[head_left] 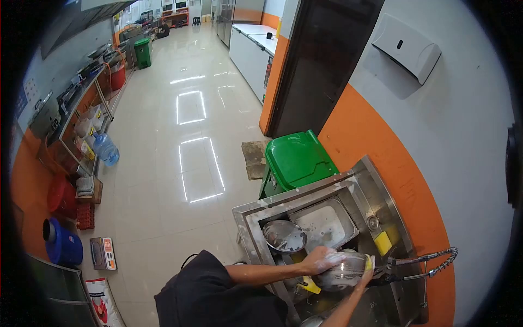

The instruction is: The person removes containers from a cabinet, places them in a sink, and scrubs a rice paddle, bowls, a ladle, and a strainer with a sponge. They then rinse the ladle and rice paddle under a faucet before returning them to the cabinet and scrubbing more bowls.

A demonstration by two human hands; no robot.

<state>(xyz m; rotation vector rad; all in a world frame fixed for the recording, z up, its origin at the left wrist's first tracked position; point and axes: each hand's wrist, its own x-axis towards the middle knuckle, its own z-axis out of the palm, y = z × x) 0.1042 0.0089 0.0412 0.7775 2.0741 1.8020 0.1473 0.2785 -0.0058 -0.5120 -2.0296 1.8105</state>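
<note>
A round steel pot (pixel 348 270), streaked with suds, is held tilted over the sink between both hands. My left hand (pixel 322 260), covered in white foam, grips the pot's near left edge, its fingers partly hidden by the foam. On the opposite side, my right hand (pixel 366 275) presses a yellow sponge (pixel 369 264) against the pot's wall. Below the pot lies a yellow item (pixel 309 285) whose kind I cannot make out. Beyond my left hand, a round metal pan (pixel 284 235) and a rectangular steel tray (pixel 327 220) with soapy water sit in the sink.
The steel sink (pixel 250 216) has a spring-hose faucet (pixel 436 264) on its right; another yellow sponge (pixel 383 243) lies on its ledge. A green lidded bin (pixel 299 159) stands against the far end. Along the left wall are a blue barrel (pixel 64 243) and a scale (pixel 103 254).
</note>
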